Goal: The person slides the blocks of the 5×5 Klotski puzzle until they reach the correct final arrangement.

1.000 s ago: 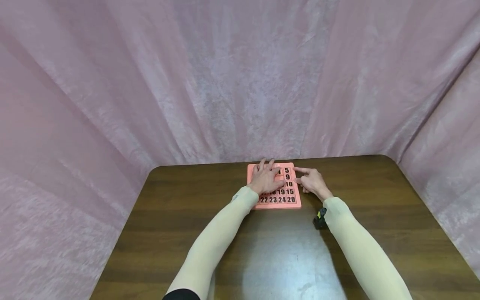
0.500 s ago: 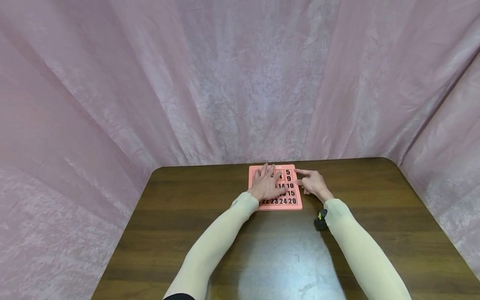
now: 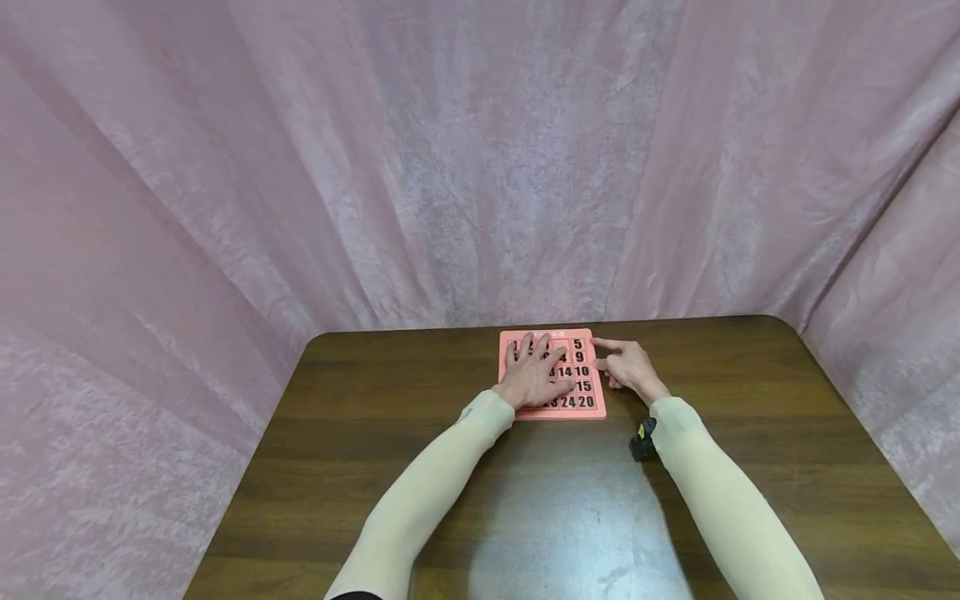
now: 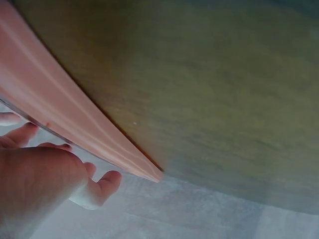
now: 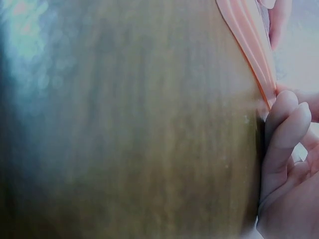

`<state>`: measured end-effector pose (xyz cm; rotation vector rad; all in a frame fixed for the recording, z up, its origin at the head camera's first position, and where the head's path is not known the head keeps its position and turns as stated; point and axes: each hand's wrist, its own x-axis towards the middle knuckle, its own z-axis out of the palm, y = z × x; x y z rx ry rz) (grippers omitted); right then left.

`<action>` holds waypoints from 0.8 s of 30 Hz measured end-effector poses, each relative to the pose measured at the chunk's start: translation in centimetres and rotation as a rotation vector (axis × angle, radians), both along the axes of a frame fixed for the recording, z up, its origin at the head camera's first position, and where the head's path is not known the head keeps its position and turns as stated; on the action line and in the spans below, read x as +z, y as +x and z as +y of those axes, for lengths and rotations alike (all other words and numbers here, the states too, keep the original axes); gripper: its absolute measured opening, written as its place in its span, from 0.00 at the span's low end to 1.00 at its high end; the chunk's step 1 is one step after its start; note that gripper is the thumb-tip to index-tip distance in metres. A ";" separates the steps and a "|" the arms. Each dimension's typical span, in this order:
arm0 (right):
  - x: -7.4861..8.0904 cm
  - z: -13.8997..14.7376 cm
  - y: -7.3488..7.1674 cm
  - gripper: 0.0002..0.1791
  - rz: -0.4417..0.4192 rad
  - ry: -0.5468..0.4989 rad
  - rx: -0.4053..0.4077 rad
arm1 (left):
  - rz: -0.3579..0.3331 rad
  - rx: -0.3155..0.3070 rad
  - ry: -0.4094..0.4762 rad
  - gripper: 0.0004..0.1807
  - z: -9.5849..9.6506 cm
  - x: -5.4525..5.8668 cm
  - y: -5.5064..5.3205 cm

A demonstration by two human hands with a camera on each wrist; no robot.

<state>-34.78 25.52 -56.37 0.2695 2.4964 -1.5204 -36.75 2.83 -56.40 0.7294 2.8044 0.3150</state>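
Observation:
A pink number slide puzzle [image 3: 598, 393] lies near the far edge of the table. My left hand [image 3: 525, 383] spreads over its tiles, index fingertip right at the 4 tile [image 3: 563, 359] in the second row. A blank slot [image 3: 561, 343] shows above that tile, left of the 5. My right hand [image 3: 630, 367] touches the puzzle's right side with extended index finger and thumb, its other fingers curled under. In the left wrist view the puzzle's side [image 4: 84, 119] appears beyond my left hand [image 4: 40, 184]. The right wrist view has my right fingers [image 5: 281, 139] at the corner.
The brown wooden table [image 3: 360, 467] carries a bright glare in front of the puzzle. Pink velvety curtains [image 3: 480, 167] hang close behind and at both sides. A small black device [image 3: 642, 440] sits at my right wrist.
The 4 tile has slid from the top row down into the second row, with my left hand drawing slightly toward me. My right hand stays at the puzzle's right edge.

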 end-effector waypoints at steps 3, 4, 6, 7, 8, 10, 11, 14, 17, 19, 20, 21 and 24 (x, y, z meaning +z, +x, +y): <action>0.1 0.0 0.0 0.31 0.001 -0.004 -0.001 | 0.038 -0.011 -0.034 0.44 -0.1 0.2 0.1; 0.2 -0.1 0.0 0.31 0.002 -0.004 0.000 | 0.044 -0.013 -0.037 0.44 -0.2 0.2 0.2; 0.2 -0.1 -0.1 0.31 0.001 -0.001 -0.002 | 0.069 -0.014 -0.052 0.44 -0.2 0.4 0.3; 0.2 -0.1 -0.1 0.31 0.000 0.002 -0.002 | 0.064 -0.013 -0.040 0.44 -0.3 0.3 0.2; 0.3 -0.2 -0.1 0.31 0.003 0.004 -0.005 | 0.062 -0.012 -0.040 0.44 -0.3 0.3 0.2; 0.2 -0.2 -0.2 0.31 0.003 0.010 -0.009 | 0.058 -0.010 -0.041 0.44 -0.4 0.3 0.1; 0.2 -0.2 -0.2 0.30 0.002 0.013 -0.012 | 0.064 -0.008 -0.038 0.44 -0.5 0.0 -0.1; 0.2 -0.2 -0.1 0.30 -0.003 0.018 -0.013 | 0.042 0.001 -0.046 0.44 -0.9 0.2 -0.2; 0.2 -0.1 0.0 0.30 -0.003 0.013 -0.011 | 0.023 0.033 -0.035 0.45 -1.4 0.4 -0.4; 0.2 -0.1 0.0 0.30 -0.001 0.007 -0.009 | 0.013 0.054 -0.044 0.45 -1.8 1.1 -0.3; 0.2 0.0 0.1 0.30 0.001 0.005 -0.009 | 0.020 0.060 -0.044 0.45 -1.9 1.2 -0.4; 0.2 0.0 0.1 0.30 0.001 0.004 -0.008 | 0.024 0.064 -0.043 0.45 -2.1 1.2 -0.4; 0.2 0.0 0.2 0.31 0.002 0.006 -0.007 | 0.042 0.054 -0.050 0.43 -2.3 1.4 -0.5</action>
